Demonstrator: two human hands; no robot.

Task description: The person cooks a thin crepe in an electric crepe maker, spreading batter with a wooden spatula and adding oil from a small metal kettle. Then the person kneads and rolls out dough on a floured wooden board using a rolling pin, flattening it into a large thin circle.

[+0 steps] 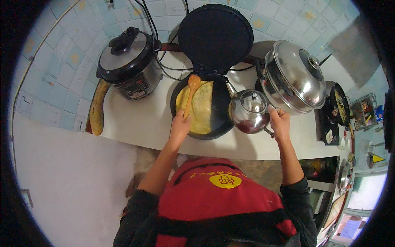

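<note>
My left hand [180, 125] grips the handle of a wooden spoon [194, 82], whose bowl lies over a yellow pancake [201, 106] folded over on the left side of a round black electric griddle [222, 119]. The griddle's black lid [215, 37] stands raised behind it. My right hand [279, 122] is closed around the handle of a shiny metal teapot [250, 111]. The teapot is at the griddle's right edge, its spout pointing up and left over the rim. Whether the teapot touches the counter cannot be told.
An electric pressure cooker [129, 63] stands at the left, with a long brown-yellow object [98, 108] beside it. A large lidded steel pot [294, 77] stands behind the teapot. Farther right is a black pan [340, 104] holding food. Black cables [172, 69] run behind the griddle.
</note>
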